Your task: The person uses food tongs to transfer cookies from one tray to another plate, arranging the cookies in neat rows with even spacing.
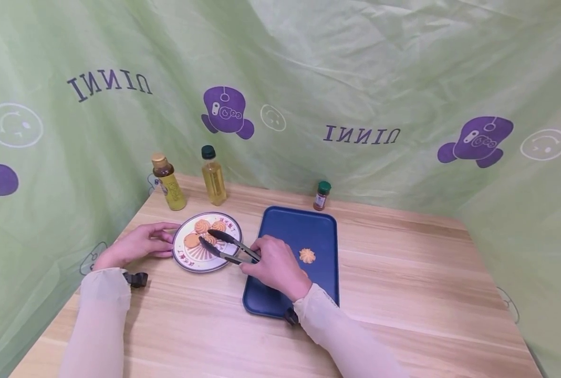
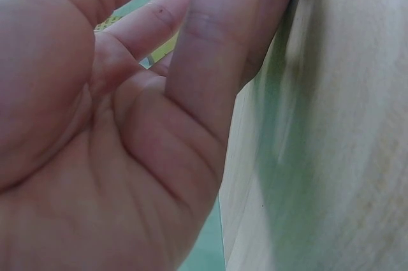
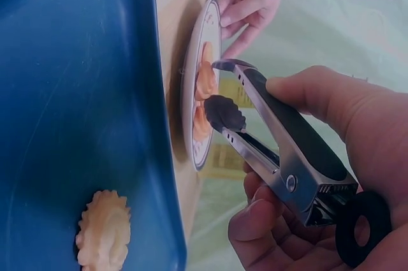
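Note:
My right hand grips metal tongs with dark tips, thumb along one arm and curled fingers on the other. The tips stand apart over the cookies on a round, patterned white plate; whether they touch one cannot be told. At the plate's left rim, my left hand holds the edge between thumb and fingers; the left wrist view shows mostly its palm. Beneath my right forearm lies a dark blue tray. On it sits a ridged cookie, with another partly hidden by the hand.
Behind the plate stand a bottle with a tan cap and an oil bottle with a dark cap. A small green-lidded jar is just past the tray. A green printed curtain surrounds the wooden table.

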### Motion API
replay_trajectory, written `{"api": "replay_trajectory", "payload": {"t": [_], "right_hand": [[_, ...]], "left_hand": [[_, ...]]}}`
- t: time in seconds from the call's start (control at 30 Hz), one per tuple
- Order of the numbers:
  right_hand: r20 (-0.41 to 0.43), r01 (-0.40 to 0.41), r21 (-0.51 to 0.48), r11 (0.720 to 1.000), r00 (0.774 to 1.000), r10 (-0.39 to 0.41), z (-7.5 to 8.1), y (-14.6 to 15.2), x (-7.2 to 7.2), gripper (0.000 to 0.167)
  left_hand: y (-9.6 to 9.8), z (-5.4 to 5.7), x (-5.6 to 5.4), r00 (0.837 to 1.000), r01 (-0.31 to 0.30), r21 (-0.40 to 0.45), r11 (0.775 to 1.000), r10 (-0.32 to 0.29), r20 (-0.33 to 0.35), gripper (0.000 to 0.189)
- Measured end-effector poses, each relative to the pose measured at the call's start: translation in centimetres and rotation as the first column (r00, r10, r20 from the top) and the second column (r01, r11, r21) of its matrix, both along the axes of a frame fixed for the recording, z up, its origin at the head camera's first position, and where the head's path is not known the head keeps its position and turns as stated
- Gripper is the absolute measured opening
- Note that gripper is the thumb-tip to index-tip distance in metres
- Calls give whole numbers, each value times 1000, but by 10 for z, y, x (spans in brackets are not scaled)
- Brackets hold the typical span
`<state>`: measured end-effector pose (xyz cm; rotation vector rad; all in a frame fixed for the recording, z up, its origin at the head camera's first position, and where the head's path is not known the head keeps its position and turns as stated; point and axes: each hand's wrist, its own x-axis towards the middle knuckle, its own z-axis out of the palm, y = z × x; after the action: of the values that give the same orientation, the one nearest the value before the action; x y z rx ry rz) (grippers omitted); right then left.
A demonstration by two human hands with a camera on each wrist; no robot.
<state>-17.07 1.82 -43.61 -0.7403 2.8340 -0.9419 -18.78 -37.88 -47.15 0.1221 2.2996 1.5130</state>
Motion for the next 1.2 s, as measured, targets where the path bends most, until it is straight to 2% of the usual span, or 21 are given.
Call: {"api": "replay_trajectory", "payload": {"t": [0.37, 1.2], "right_hand": [[-6, 19, 19, 1000, 1000, -19, -2, -5, 0, 32], [3, 37, -13, 999, 999, -37, -5, 5, 4, 36]], "left_hand": [[1, -1, 0, 1000, -2, 4, 1000, 2, 4, 76], [-1, -2, -2, 1000, -3, -2, 1000, 3, 14, 75]]}}
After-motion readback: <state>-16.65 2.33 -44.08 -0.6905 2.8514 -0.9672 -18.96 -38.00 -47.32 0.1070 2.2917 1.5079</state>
